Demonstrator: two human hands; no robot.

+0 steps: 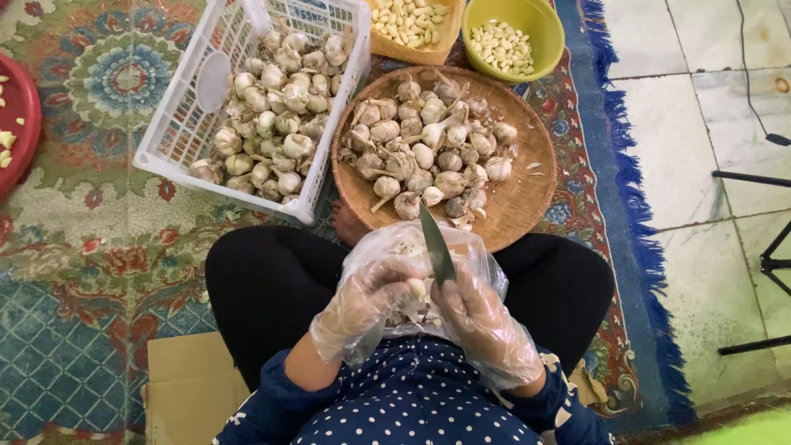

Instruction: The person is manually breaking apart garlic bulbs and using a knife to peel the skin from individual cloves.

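Head view, looking down on a seated person's lap. Left hand (362, 301), in a clear plastic glove: grip closed around a garlic clove (418, 288), pinched at the fingertips. Right hand (486, 317), likewise gloved: grip closed on the handle of a knife (437, 243), blade pointing up and away, its base just beside the clove. Both hands sit over a clear plastic bag (412, 247) resting on the lap, with peelings inside.

Round woven tray (527, 194), just beyond the knees: a heap of whole garlic bulbs (428, 156) and loose skins. White plastic crate (177, 136), left of the tray and touching it: more unpeeled bulbs. Yellow-green bowl (535, 25), beyond the tray: peeled cloves. Woven basket (441, 41), beside the bowl: peeled cloves. Red dish (21, 115), far left edge. Patterned carpet (99, 239) under all; flat cardboard (189, 387) at lower left.
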